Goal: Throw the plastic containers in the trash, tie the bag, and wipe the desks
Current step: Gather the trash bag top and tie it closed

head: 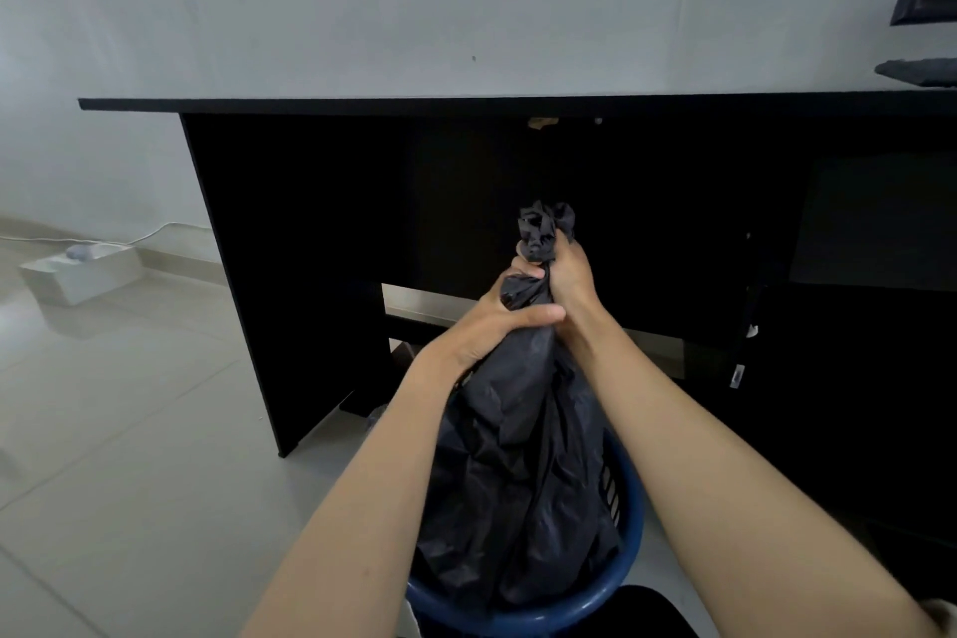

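Already both hands, left hand [497, 326] and right hand [562, 282], gripped the gathered neck of the black bag [518, 471] standing in the blue bin [629, 534], apparently untied, so a loosened grip could let it reopen

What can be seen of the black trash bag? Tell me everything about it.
The black trash bag is thin, crinkled, matte plastic. Its lower part sits inside a blue slotted bin on the pale tiled floor, in front of a black desk. The upper part is pulled up and gathered into a narrow neck, with a crumpled tuft sticking out above. The left hand grips the neck lower down; the right hand grips it just above. No finished knot shows. Its contents are hidden.
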